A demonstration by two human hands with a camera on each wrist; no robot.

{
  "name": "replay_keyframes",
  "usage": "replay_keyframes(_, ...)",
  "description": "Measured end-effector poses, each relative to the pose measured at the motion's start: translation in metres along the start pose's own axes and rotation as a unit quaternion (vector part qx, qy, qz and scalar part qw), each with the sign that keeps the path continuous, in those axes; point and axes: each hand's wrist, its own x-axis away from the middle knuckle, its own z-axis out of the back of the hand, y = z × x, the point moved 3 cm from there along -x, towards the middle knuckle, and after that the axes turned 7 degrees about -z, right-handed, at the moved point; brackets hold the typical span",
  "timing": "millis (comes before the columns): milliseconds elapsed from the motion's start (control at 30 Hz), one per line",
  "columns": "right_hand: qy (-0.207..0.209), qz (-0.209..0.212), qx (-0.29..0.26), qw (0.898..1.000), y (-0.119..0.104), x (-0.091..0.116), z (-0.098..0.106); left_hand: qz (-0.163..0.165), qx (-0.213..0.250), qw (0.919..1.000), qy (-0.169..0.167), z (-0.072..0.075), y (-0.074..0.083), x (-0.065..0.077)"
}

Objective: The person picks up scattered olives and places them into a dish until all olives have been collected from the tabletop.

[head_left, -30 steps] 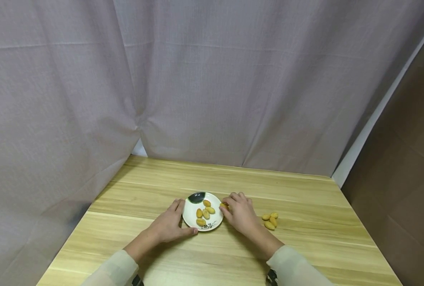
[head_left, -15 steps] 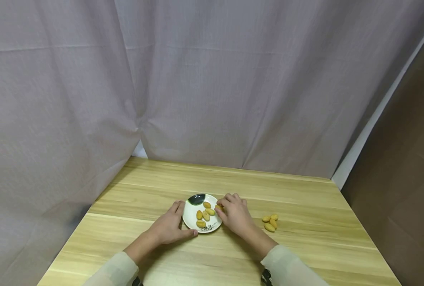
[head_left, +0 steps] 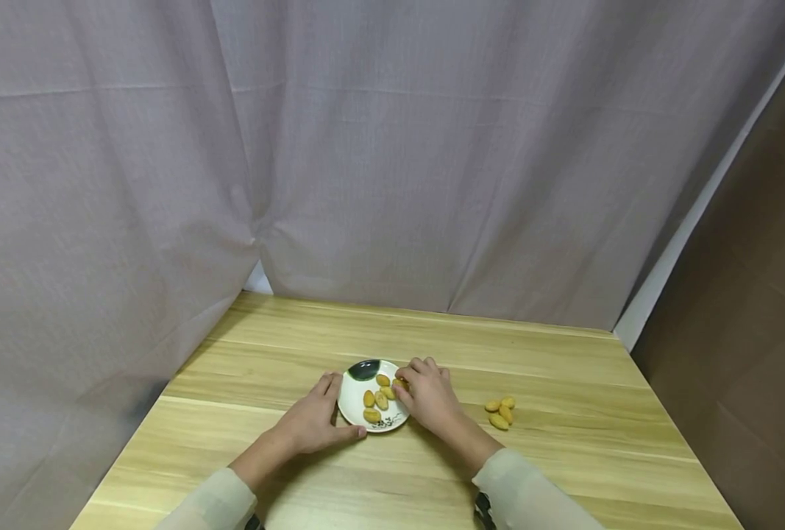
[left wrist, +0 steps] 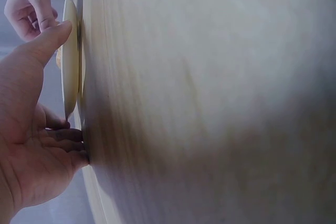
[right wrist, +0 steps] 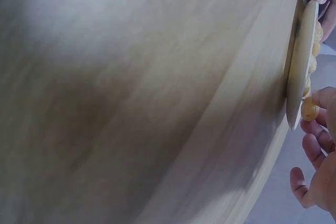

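Observation:
A small round white plate [head_left: 357,410] with a dark patch and a floral pattern lies on the table. Several oval yellow-brown, date-like pieces [head_left: 372,416] are on it. My left hand [head_left: 310,421] holds the plate's left side, thumb at the near rim and fingers along the far left. Over the plate's right edge, my right hand [head_left: 430,397] pinches one oval yellow piece [right wrist: 310,109] between thumb and fingers. In the right wrist view this piece is just above the plate's edge; whether it touches the plate I cannot tell. The right hand's other fingers are loosely bent.
To the right of the right hand, a small group of similar oval yellow pieces [head_left: 500,414] lies on the wooden table [head_left: 564,456]. A grey-mauve curtain [head_left: 392,162] hangs behind the table, and a brown panel [head_left: 743,294] stands at its right.
My right hand has moved left, bringing the oval yellow piece from the plate's right rim farther in over the plate. The left hand and the loose group on the table stay in place.

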Motion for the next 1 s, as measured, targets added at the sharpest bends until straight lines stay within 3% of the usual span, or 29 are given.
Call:
replay_keyframes(600, 0.014, -0.013, 0.006, 1.000, -0.002, -0.004, -0.008, 0.000, -0.006, 1.0000, 0.001, 0.000, 0.000, 0.000)
replay_keyframes(1000, 0.026, 0.017, 0.025, 0.999, -0.001, -0.004, -0.012, -0.007, -0.010, 0.9999, 0.005, 0.002, 0.001, 0.002)
